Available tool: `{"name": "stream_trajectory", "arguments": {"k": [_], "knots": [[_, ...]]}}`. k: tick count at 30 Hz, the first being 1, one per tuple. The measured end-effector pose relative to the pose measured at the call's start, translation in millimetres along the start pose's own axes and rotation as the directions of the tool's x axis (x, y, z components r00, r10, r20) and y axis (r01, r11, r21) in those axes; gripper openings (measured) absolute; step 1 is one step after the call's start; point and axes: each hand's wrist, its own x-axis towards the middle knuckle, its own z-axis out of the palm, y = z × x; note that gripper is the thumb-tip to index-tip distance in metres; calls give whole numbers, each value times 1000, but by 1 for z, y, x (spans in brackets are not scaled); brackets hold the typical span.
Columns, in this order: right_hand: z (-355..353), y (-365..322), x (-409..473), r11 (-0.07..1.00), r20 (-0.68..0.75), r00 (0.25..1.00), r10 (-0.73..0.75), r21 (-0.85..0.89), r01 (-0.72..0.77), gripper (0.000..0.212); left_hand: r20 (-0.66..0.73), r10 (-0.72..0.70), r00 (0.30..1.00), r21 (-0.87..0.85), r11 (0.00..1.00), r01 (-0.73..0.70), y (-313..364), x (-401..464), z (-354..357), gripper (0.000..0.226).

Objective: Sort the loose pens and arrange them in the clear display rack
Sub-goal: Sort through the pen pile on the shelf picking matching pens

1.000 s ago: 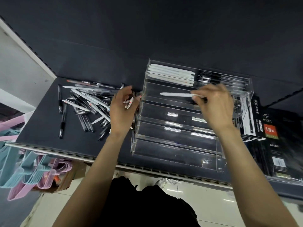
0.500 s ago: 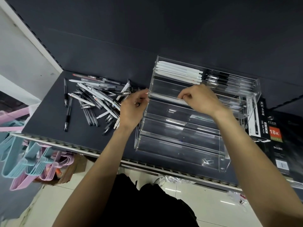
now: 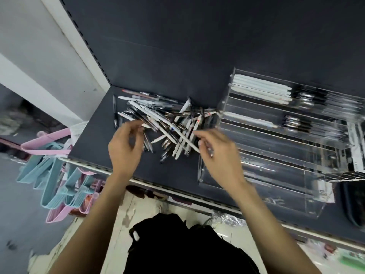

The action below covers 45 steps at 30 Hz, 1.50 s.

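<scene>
A heap of loose pens (image 3: 167, 123), white, black and clear, lies on the dark shelf (image 3: 94, 147) left of the clear display rack (image 3: 276, 175). The rack's top tier holds white pens (image 3: 260, 89) and black pens (image 3: 316, 99). Its second tier holds one white pen (image 3: 250, 120) and some black ones (image 3: 296, 123). My left hand (image 3: 126, 145) hovers with curled fingers over the heap's left side; blur hides any grip. My right hand (image 3: 219, 155) is at the heap's right edge, fingers curled round a thin pen (image 3: 210, 151).
Pink and blue hangers (image 3: 55, 175) hang below the shelf's front edge at the left. A white upright (image 3: 75, 46) bounds the shelf on the left. A black bag (image 3: 187, 244) sits below me. The rack's lower tiers look bare.
My right hand left the white pen in the rack's second tier and swung left to the heap. My left hand moved left over the pile. The camera turned left.
</scene>
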Motion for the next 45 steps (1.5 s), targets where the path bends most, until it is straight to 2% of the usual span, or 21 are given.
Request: {"name": "stream_trajectory", "arguments": {"k": [2,4,7,10,13,17,21,25,30,32,36,40,45], "knots": [[37,-2,4,983,185,971,150,-135,-126,35,201,-34,979,152,988,3,-33,13,-8,26],[62,-3,13,921,265,911,315,-318,-226,46,355,-64,933,243,970,-26,-58,29,-7,37],[85,-8,27,795,253,828,500,-513,-324,60,517,17,856,290,937,-193,-82,56,4,50],[105,-10,37,712,198,776,598,-576,-402,62,602,-46,797,380,895,-236,-91,79,15,53],[118,-11,41,650,127,733,668,-579,-492,62,596,-90,798,419,882,-214,-97,89,22,41],[119,-17,46,613,81,642,762,-409,-676,62,626,-35,779,276,944,-179,-101,90,24,30],[118,-18,46,584,45,606,794,-329,-742,59,687,45,725,178,957,-228,-103,82,24,35],[120,-14,43,569,15,595,804,-312,-761,52,702,90,706,151,950,-272,-104,78,26,30],[115,-16,39,595,12,619,785,-290,-749,43,723,87,686,152,948,-280,-99,78,28,24],[115,-15,36,607,17,633,774,-302,-735,39,726,43,686,165,958,-236,-97,77,28,25],[119,-10,29,603,21,644,765,-376,-704,33,736,-86,672,164,985,-54,-91,75,28,27],[118,-9,20,601,-6,680,733,-462,-652,44,740,-149,655,186,982,13,-86,72,27,27],[110,-11,13,575,-33,739,673,-605,-550,60,724,-194,662,177,980,93,-82,67,20,11]]}}
